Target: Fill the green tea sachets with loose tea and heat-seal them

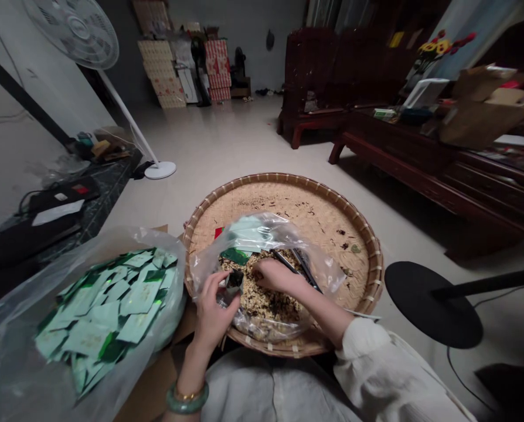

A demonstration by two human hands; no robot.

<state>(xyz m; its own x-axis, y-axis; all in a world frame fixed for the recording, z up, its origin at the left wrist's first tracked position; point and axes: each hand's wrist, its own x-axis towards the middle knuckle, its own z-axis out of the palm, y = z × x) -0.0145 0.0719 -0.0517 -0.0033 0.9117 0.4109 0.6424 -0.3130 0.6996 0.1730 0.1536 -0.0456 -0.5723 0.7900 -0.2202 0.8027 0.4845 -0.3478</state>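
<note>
My left hand (pixel 213 308) holds a small opened packet (pixel 234 281) between thumb and fingers, its dark mouth facing up. My right hand (pixel 273 274) reaches into a heap of loose dried bits (pixel 275 302), pale mixed with dark. Its fingers are curled together at the heap, and what they pinch is hidden. The heap lies in a clear plastic bag (pixel 327 269) spread open on a round woven bamboo tray (pixel 297 199). Dark tong-like tools (pixel 305 269) rest in the bag beside my right wrist. Pale green packets (pixel 248 231) lie at the heap's far side.
Left of the tray, a large clear bag (pixel 7 328) holds many green packets (pixel 112 299). A white standing fan (pixel 160 170) is at the back left. To the right are a round black base (pixel 433 305) with a pole and a dark wooden table (pixel 394 158).
</note>
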